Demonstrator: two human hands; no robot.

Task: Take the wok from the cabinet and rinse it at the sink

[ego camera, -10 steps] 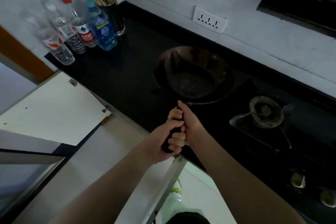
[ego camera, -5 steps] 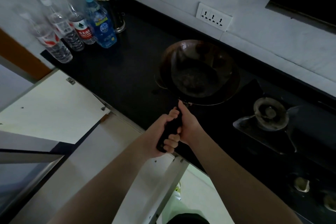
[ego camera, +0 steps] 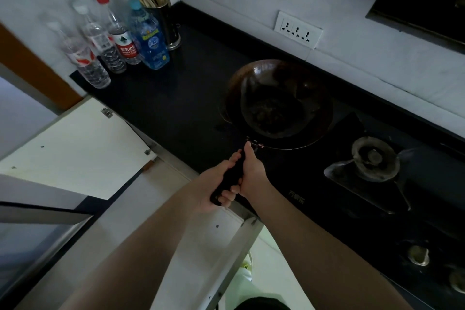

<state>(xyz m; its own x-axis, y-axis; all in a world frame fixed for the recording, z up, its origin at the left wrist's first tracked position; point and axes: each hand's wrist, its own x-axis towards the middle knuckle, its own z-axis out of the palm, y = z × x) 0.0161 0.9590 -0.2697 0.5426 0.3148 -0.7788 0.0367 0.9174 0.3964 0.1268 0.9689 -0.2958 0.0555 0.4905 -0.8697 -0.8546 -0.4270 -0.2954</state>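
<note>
Wok (ego camera: pixel 279 103) moved rightward; both hands grip handle (ego camera: pixel 230 176) behind it.

The wok (ego camera: pixel 279 104) was dark and round, its inside blackened and mottled with a reddish-brown sheen near the rim. It sat level over the black counter (ego camera: pixel 176 98), just beside the stove burner (ego camera: pixel 375 158); whether it touched the counter could not be told. Its long black handle (ego camera: pixel 230 178) pointed back toward the person, riveted at the rim.
</note>
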